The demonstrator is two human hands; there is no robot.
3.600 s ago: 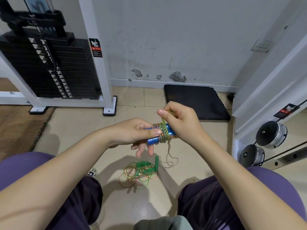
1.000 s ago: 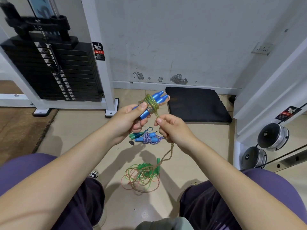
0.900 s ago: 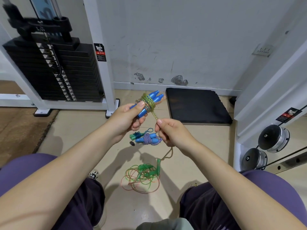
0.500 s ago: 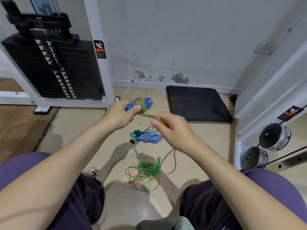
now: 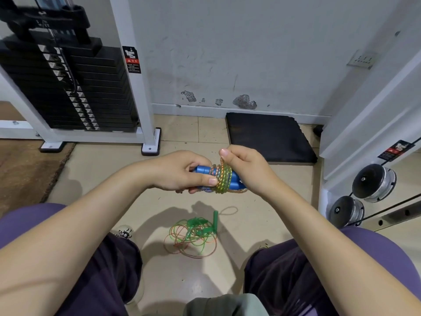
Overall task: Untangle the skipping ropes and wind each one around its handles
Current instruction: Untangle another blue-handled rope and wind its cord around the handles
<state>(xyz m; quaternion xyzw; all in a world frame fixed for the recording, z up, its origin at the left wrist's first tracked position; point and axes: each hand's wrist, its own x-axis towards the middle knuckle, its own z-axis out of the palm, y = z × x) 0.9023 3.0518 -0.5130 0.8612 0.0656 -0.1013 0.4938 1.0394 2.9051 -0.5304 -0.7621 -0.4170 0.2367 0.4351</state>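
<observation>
while the blue handles (image 5: pixel 202 171) are kept side by side and level above the floor (image 5: pixel 102 179), they are gripped by the left hand (image 5: pixel 182 171), whose fingers are curled around their left part and whose thumb is pressed on the front. the multicoloured rope (image 5: pixel 222 179) is wound in several tight turns around the middle of these handles, just beside the left thumb. the right hand (image 5: pixel 247 169) is closed on the rope at the top of the coil, where a strand is pinched between thumb and forefinger; the right ends of the handles are partly hidden behind this hand. a short loop of the same rope (image 5: pixel 229 210) is seen on the floor below. near it, between the knees, a green rope (image 5: pixel 193 236) is lying in a loose tangle with its green handle (image 5: pixel 215 221). further away, a black mat (image 5: pixel 268 137) is placed against the wall, a weight stack (image 5: pixel 75 92) stands at the left, and two round weights (image 5: pixel 362 192) are seen at the right.
</observation>
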